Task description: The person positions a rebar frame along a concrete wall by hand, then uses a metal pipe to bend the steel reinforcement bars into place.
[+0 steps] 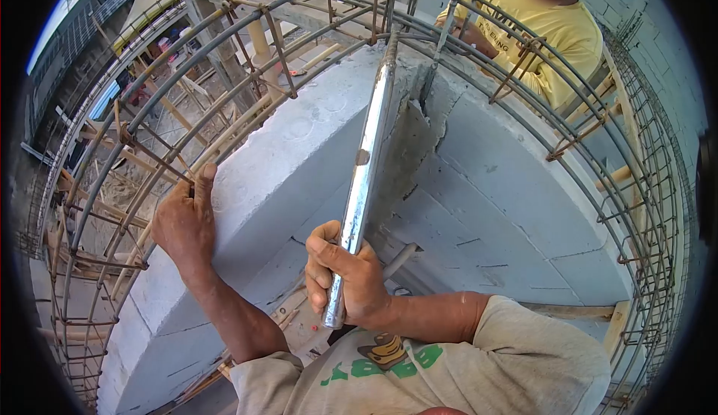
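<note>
My right hand (348,273) is wrapped around the lower part of a shiny metal pipe (366,153), thumb across its front. The pipe slants up and away from me, rust-coloured at its far end, which overlaps the upright rebar at the wall corner. My left hand (185,220) is closed at the outer edge of the left block wall (299,116), its thumb pointing up along the edge. Its fingers are curled over the rebar (161,162) of the cage beside the wall and are partly hidden.
A curved-looking rebar cage (553,120) runs along both walls. Rough mortar (411,146) fills the corner between them and the right block wall (508,191). Beyond the corner stands a person in a yellow shirt (553,34). Timber and scaffolding lie below on the left.
</note>
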A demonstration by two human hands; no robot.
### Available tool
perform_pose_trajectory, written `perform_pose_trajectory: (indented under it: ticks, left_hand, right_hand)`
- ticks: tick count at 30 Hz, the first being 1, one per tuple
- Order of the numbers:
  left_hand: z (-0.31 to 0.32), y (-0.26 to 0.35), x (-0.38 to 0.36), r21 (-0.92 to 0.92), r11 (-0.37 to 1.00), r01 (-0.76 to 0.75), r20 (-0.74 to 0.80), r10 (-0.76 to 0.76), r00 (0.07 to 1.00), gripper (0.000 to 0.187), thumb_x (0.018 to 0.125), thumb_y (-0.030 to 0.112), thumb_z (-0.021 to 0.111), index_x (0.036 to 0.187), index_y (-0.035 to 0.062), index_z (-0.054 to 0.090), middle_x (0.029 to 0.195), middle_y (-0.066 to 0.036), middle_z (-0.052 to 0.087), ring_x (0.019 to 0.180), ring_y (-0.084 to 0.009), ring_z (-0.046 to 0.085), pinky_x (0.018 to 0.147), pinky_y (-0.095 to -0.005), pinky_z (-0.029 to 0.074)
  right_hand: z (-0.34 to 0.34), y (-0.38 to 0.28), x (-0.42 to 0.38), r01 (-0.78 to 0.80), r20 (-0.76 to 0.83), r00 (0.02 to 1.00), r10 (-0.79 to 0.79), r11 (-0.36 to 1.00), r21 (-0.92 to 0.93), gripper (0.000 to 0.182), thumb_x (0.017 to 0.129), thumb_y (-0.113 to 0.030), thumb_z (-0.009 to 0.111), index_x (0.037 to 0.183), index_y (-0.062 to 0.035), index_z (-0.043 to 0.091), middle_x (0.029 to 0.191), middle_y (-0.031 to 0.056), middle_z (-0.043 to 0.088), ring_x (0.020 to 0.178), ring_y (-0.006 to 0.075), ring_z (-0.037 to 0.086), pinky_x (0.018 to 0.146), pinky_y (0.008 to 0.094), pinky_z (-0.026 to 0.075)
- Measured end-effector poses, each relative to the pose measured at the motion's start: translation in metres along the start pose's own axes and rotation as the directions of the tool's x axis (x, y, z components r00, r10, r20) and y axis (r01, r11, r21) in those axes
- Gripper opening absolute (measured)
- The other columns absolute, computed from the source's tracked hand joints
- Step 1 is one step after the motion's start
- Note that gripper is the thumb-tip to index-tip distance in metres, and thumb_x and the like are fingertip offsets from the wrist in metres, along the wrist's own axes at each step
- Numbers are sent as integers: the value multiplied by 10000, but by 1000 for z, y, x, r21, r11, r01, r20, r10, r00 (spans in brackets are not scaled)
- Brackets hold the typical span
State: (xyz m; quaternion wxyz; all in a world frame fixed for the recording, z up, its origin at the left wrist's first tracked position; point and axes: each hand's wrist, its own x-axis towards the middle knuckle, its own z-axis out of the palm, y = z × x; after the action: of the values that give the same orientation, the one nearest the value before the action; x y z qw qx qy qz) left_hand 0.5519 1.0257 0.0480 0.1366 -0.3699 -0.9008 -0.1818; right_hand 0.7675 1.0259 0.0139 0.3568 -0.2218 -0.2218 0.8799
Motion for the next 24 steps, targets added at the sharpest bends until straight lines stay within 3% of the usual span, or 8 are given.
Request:
perform_pose_trajectory:
  ticks: [4, 8, 10, 18, 21, 24]
  left_hand:
    - [-7, 3, -5, 7, 1000, -23, 23, 22, 999, 732, 859, 769, 437, 919, 116, 760, 644, -149, 644, 673, -347, 645, 661, -468, 483]
    - [-9, 1, -4, -15, 1000, -2, 44, 3, 999, 712, 860, 764, 447, 923, 130, 766, 684, -157, 671, 710, -347, 668, 672, -466, 492]
    - [-6, -2, -1, -7, 1000, -16, 37, 16, 999, 698, 862, 757, 456, 920, 133, 766, 704, -162, 680, 729, -347, 677, 673, -466, 495]
    - [-8, -3, -6, -99, 991, -86, -58, 80, 995, 599, 866, 680, 545, 835, 116, 743, 666, -144, 663, 693, -350, 660, 645, -463, 482]
    - [-3, -4, -8, -124, 984, -126, -122, 111, 986, 576, 867, 650, 574, 775, 98, 710, 631, -130, 644, 648, -342, 642, 619, -456, 471]
    - [-4, -3, -6, -121, 983, -134, -142, 116, 983, 576, 870, 637, 584, 738, 85, 682, 619, -119, 635, 629, -326, 635, 614, -439, 469]
  right_hand:
    - [-20, -21, -28, -21, -53, 998, 16, 996, -85, 163, 935, -183, 635, 940, -71, 517, 598, 8, 495, 440, 125, 539, 382, 275, 457]
    - [-22, -43, -37, -142, -134, 983, 124, 981, -131, 167, 912, -157, 659, 909, -59, 524, 616, 8, 504, 457, 115, 544, 406, 272, 476]
    - [-25, -48, -43, -70, -129, 991, 42, 973, -220, 168, 906, -150, 667, 876, -63, 526, 593, 1, 495, 429, 108, 528, 390, 271, 467]
    - [-42, -116, -87, -91, -179, 984, -1, 857, -508, 188, 866, -138, 674, 848, -27, 524, 568, 3, 500, 377, 98, 525, 327, 243, 448]
    - [-55, -134, -95, -79, -167, 986, -5, 866, -494, 213, 825, -131, 691, 837, 9, 531, 537, 6, 492, 353, 103, 516, 306, 241, 437]
    - [-69, -135, -86, -27, -42, 999, 9, 890, -455, 209, 824, -128, 681, 833, 13, 528, 537, 11, 495, 354, 110, 520, 306, 240, 437]
